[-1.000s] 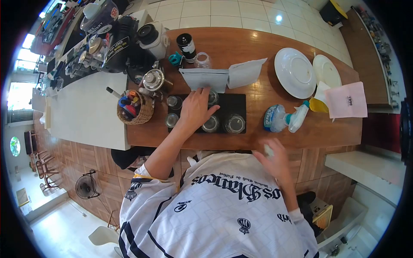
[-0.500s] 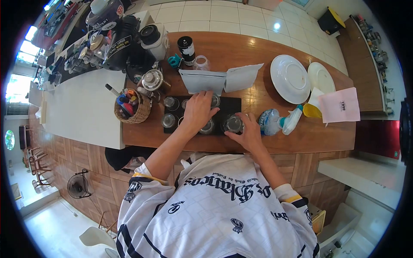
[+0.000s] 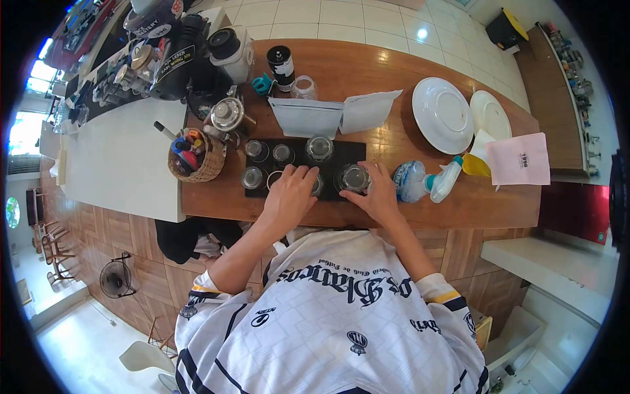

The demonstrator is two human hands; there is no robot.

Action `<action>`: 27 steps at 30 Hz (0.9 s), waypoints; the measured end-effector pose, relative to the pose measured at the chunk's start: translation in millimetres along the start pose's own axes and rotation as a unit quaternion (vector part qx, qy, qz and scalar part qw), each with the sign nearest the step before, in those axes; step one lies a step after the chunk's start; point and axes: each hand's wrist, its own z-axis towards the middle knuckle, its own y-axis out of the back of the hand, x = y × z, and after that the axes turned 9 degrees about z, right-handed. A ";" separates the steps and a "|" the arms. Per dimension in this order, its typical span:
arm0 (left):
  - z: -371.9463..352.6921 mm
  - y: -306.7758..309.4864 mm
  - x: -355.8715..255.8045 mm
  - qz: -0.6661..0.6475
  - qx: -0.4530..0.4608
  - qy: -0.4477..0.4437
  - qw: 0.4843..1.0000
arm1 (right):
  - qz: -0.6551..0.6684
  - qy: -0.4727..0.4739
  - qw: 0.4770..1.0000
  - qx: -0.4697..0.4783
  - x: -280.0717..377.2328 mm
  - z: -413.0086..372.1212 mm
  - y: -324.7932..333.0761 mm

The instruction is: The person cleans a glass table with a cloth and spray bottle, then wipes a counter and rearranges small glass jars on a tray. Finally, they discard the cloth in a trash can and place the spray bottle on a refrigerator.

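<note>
Several upturned clear glasses stand on a dark mat (image 3: pixel 298 146) on the wooden table. My left hand (image 3: pixel 289 196) is on a glass (image 3: pixel 317 186) in the front row, its fingers covering part of it. My right hand (image 3: pixel 379 195) curves round another glass (image 3: pixel 355 177) at the mat's right end, thumb on the near side and fingers on the far side. Behind my left hand a larger glass (image 3: pixel 319 148) stands free, with a smaller glass (image 3: pixel 283 154) to its left. Two more glasses, one (image 3: pixel 256 150) behind the other (image 3: pixel 252 177), are at the mat's left end.
A spray bottle (image 3: pixel 412 181) lies right of my right hand. White plates (image 3: pixel 442 113), a pink paper (image 3: pixel 519 159), folded grey sheets (image 3: pixel 307 117), a metal pot (image 3: pixel 229 115), a black can (image 3: pixel 281 67) and a pen basket (image 3: pixel 209 164) surround the mat. Someone's dark-clothed leg (image 3: pixel 177 241) shows below the table.
My left hand has moved from the back row toward me, onto the front-row glass, uncovering the back glasses. My right hand stays round the right-end glass. The view has shifted slightly.
</note>
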 end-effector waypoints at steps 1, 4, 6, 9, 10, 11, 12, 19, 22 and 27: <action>-0.1 -1.8 0.4 0.005 -0.015 -0.002 1.000 | -0.005 0.004 1.000 0.003 -0.6 0.0 0.4; 0.6 -2.2 -0.8 -0.003 -0.042 -0.005 0.999 | -0.010 0.015 1.000 0.004 -2.7 -2.7 1.9; 1.3 1.4 -2.8 -0.039 -0.034 -0.001 0.999 | -0.005 0.023 1.000 -0.004 -2.3 -5.4 3.0; 3.7 1.5 -3.7 -0.042 -0.036 -0.008 0.998 | 0.007 -0.013 1.000 0.005 -2.0 -11.6 6.1; 3.9 1.7 -3.6 -0.043 -0.041 -0.013 0.998 | 0.011 -0.017 1.000 0.004 -3.1 -13.8 6.1; 3.3 1.8 -3.7 -0.044 -0.046 -0.019 0.998 | 0.015 -0.023 1.000 0.002 -4.6 -16.7 5.7; 4.1 2.2 -4.4 -0.045 -0.050 -0.025 0.997 | 0.019 -0.029 0.999 0.000 -6.0 -19.0 5.6; 34.9 12.8 -10.7 0.008 -0.104 0.014 0.994 | 0.020 -0.076 0.997 -0.015 -11.3 -33.6 1.6; 51.4 -3.8 -3.8 0.047 -0.102 -0.002 0.994 | 0.022 -0.085 0.996 -0.023 -8.6 -37.5 -0.9; 64.3 -12.3 0.1 0.042 -0.080 -0.003 0.996 | 0.024 -0.061 0.997 -0.051 -13.1 -40.7 -4.8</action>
